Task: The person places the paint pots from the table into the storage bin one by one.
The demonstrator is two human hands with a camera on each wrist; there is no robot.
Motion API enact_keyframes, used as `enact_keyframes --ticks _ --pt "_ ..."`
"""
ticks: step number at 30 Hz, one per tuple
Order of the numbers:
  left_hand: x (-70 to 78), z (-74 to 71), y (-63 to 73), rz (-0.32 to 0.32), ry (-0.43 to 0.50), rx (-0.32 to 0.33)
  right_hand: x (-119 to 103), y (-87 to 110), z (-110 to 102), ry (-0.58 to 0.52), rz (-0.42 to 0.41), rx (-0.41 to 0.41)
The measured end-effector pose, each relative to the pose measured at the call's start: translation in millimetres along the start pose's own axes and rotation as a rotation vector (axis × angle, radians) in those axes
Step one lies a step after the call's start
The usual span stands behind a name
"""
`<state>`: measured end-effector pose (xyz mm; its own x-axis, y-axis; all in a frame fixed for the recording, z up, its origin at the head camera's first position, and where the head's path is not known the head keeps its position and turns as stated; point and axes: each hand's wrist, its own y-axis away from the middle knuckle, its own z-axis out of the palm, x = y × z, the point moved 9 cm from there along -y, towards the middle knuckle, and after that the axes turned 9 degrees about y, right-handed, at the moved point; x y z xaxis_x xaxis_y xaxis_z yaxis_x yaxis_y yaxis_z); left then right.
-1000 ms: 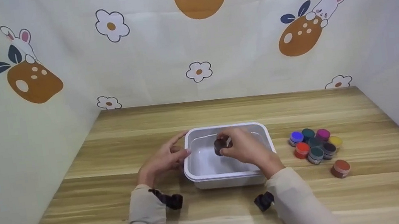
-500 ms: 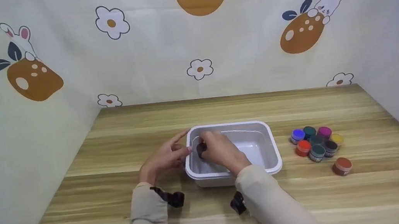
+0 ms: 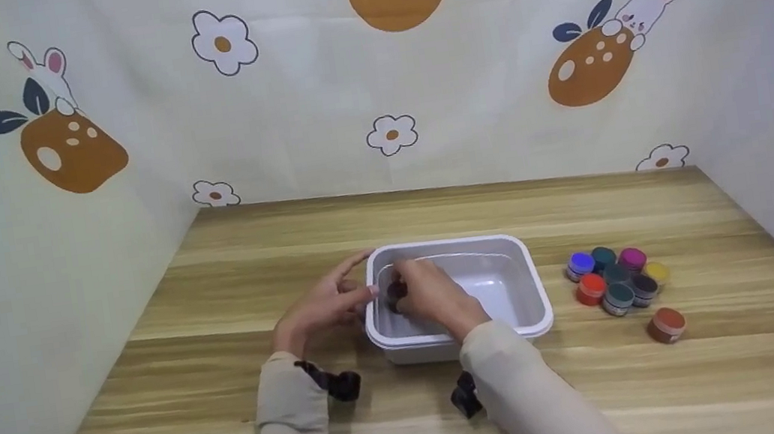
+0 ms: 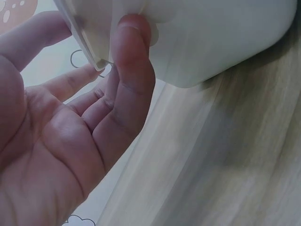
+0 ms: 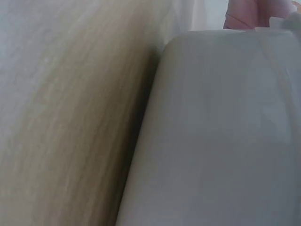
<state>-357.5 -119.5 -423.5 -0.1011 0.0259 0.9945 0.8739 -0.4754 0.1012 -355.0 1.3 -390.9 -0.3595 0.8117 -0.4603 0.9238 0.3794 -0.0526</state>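
A white plastic container (image 3: 466, 346) stands on the wooden table. My left hand (image 3: 324, 305) holds it at the left rim. In the left wrist view, its fingers (image 4: 134, 80) bend up against the outside wall beneath the rim. Inside the container, at its left end, my right hand (image 3: 432, 297) pinches a small dark paint jar (image 3: 395, 294), partly covered by the fingers. The container's outer wall (image 5: 216, 132) fills much of the right wrist view, where my right hand and the jar are hidden.
To the right of the container, several small paint jars stand in a cluster, among them a blue jar (image 3: 580, 265), an orange-red jar (image 3: 591, 289) and a yellow jar (image 3: 656, 274). One reddish-brown jar (image 3: 667, 325) stands apart, nearer the front. Patterned cloth (image 3: 309, 92) surrounds the table.
My right hand has carried the dark jar leftward and lower, from mid-container to its left end. My left hand stays at the left rim.
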Motion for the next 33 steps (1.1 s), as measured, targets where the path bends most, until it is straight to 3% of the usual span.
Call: enact_keyframes --ticks 9,13,19,24,33 --pt "0.8 3.1 -1.7 0.017 0.014 -0.008 -2.3 9.8 -14.4 0.057 -0.011 0.013" --pt "-0.9 1.8 -1.9 -0.002 0.013 0.002 0.2 22.7 -33.5 0.058 0.011 0.015" --pt "-1.3 -3.3 0.6 -0.019 -0.007 0.024 16.0 49.0 -70.8 0.054 0.034 0.1" --pt "-1.5 -3.5 0.2 -0.02 -0.036 0.025 52.9 70.1 -100.3 0.001 0.05 0.184" --pt "-3.9 -4.2 -2.2 -0.016 -0.013 0.009 151.8 111.1 -146.4 -0.047 0.173 0.335"
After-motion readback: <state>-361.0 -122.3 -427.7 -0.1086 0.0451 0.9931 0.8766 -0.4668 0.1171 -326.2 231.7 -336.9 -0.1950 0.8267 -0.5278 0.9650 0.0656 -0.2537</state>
